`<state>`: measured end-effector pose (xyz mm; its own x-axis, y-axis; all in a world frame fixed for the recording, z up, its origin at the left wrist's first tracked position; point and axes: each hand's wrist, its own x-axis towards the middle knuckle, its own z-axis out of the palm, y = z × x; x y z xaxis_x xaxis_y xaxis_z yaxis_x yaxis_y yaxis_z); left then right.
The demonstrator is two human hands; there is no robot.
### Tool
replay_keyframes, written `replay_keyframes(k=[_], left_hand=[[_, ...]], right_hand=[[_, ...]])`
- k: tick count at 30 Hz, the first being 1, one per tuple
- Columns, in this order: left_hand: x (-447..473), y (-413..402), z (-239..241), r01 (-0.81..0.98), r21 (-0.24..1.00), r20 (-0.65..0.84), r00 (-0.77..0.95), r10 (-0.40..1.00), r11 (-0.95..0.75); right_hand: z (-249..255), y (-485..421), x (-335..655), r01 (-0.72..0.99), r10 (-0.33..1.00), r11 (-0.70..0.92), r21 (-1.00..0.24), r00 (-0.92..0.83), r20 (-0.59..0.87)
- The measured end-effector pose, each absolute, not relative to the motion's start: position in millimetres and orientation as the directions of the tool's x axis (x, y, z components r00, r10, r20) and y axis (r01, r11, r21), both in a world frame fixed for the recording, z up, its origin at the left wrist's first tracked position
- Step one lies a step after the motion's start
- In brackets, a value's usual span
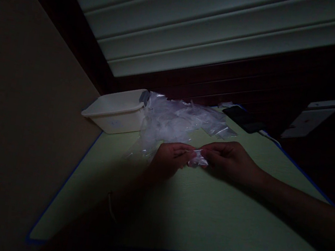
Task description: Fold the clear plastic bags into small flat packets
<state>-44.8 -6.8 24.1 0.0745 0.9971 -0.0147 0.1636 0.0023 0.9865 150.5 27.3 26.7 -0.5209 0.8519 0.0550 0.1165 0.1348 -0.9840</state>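
A small clear plastic bag (199, 160) is held between my two hands above the light green table (219, 218). My left hand (170, 156) pinches its left side, with thumb and fingers closed. At the upper right of the bag, my right hand (230, 161) grips it between thumb and fingers. Something pinkish shows at the bag's lower edge, too dim to make out. Just beyond my hands lies a loose heap of clear plastic bags (174, 120).
A white plastic bin (115, 115) with a grey handle stands at the back left, against the heap. A dark phone (243, 119) lies at the back right beside a white cable (269, 137). Blue edging rims the table; a slatted panel (217, 27) rises behind it.
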Motion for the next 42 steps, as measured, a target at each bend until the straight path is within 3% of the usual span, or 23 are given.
replay_keyframes(k=[5, 12, 18, 28, 34, 42], left_hand=[[-45, -5, 23, 0.091, 0.995, -0.050, 0.127, 0.991, 0.039], [-44, -6, 24, 0.066, 0.998, -0.019, 0.094, 0.995, 0.013], [-48, -2, 23, 0.024, 1.000, 0.005, 0.136, 0.991, -0.009], [-54, -2, 25, 0.003, 0.999, -0.033, 0.224, 0.974, 0.033], [-58, -1, 27, 0.036, 0.991, -0.136, 0.322, 0.937, 0.131], [-51, -2, 27, 0.135, 0.987, -0.105, 0.169, 0.980, 0.082]], right_hand=[[30, 27, 152, 0.126, 0.853, 0.209, -0.970, -0.508, 0.118], [35, 24, 148, -0.009, 0.861, 0.001, -1.000, -0.508, 0.006], [33, 28, 149, -0.091, 0.867, -0.037, -0.995, -0.498, 0.013], [40, 26, 153, 0.001, 0.883, 0.156, -0.988, -0.449, 0.138], [37, 25, 154, 0.079, 0.862, 0.273, -0.959, -0.463, 0.208], [32, 24, 155, 0.216, 0.816, 0.459, -0.862, -0.486, 0.313]])
